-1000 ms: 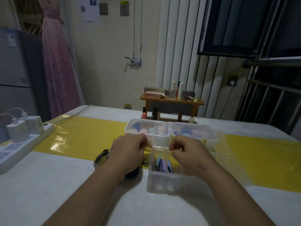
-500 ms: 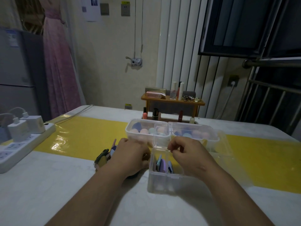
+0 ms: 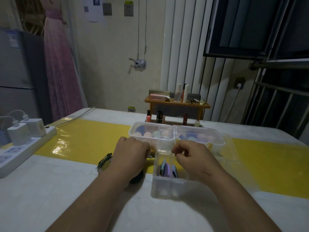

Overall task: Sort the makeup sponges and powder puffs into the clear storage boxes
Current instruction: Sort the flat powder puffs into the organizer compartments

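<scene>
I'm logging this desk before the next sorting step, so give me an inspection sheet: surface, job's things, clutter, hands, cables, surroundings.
Surface: white table with a glossy yellow strip across it.
Job's things: near clear box holds flat puffs on edge; far left box and far right box hold rounded sponges.
Clutter: green-black clip and dark round item by the left hand; wooden rack of cosmetics behind.
Hands: left hand has curled fingers beside the near box, contents hidden; right hand is curled over its far rim, grip unclear.
Cables: power strip with two chargers; wall plug lead at right.
Surroundings: pink dress, fridge, window.
</scene>
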`<act>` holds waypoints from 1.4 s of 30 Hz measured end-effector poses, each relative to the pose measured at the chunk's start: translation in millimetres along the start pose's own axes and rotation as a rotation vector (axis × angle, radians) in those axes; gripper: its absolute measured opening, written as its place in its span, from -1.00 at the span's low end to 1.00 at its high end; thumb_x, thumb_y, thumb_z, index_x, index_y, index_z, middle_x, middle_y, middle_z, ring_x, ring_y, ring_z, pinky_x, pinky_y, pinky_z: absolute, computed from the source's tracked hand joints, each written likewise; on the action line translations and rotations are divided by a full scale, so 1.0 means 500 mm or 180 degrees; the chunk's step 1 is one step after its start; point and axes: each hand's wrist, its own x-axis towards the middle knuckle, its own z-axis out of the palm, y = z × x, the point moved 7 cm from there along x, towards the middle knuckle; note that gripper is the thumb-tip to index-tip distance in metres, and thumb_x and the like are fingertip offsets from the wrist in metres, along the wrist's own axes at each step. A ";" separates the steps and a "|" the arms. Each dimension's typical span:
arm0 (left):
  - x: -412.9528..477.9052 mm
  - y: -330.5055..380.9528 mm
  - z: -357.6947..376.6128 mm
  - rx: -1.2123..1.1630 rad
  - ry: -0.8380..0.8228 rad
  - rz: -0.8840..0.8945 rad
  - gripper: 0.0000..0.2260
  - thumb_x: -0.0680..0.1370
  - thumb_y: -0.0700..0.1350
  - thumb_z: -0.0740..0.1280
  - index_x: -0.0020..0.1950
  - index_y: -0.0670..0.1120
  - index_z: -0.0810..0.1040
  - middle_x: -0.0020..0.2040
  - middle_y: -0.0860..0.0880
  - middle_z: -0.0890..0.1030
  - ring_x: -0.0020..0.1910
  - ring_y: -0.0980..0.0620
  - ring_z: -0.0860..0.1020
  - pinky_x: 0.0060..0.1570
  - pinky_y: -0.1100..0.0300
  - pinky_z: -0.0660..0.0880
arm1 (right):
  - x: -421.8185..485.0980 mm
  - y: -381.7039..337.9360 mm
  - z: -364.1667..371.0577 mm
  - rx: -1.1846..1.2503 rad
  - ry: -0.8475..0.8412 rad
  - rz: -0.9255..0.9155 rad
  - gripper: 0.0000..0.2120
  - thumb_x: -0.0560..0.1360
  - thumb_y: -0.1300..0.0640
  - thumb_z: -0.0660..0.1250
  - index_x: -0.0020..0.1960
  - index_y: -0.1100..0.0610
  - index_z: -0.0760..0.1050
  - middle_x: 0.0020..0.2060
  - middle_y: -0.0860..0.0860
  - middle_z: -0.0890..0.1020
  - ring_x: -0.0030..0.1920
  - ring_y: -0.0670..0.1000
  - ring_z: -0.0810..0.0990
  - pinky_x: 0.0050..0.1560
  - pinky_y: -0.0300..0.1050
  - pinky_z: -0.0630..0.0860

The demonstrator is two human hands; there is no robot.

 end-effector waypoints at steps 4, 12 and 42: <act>0.000 -0.006 -0.014 0.0005 0.0049 -0.0201 -0.88 0.54 -0.11 0.25 -0.11 0.10 0.54 -0.12 0.09 0.57 -0.10 0.01 0.44 -0.14 0.11 0.18 | 0.000 -0.001 -0.002 -0.0001 0.0016 -0.0001 -0.79 0.52 0.19 0.27 -0.02 -0.08 0.59 -0.18 -0.21 0.56 -0.19 -0.13 0.52 -0.11 -0.16 0.53; 0.003 -0.029 -0.019 -0.0464 0.0389 -0.0525 -0.84 0.63 0.00 0.19 -0.06 0.00 0.52 -0.18 0.06 0.60 -0.16 0.02 0.45 -0.21 0.11 0.34 | 0.001 -0.002 -0.001 0.0133 -0.0013 0.0022 -0.73 0.55 0.25 0.24 -0.03 -0.12 0.57 -0.12 -0.21 0.57 -0.06 -0.14 0.56 0.06 -0.07 0.58; -0.011 -0.009 0.007 -0.3616 0.0306 -0.0982 -0.86 0.57 -0.15 0.37 -0.10 0.03 0.70 -0.25 0.10 0.63 -0.27 0.17 0.55 -0.24 0.24 0.47 | -0.004 -0.023 -0.014 0.0616 0.0196 -0.0300 -0.67 0.57 0.24 0.26 -0.01 -0.22 0.54 -0.06 -0.21 0.57 -0.09 -0.18 0.50 -0.06 -0.13 0.54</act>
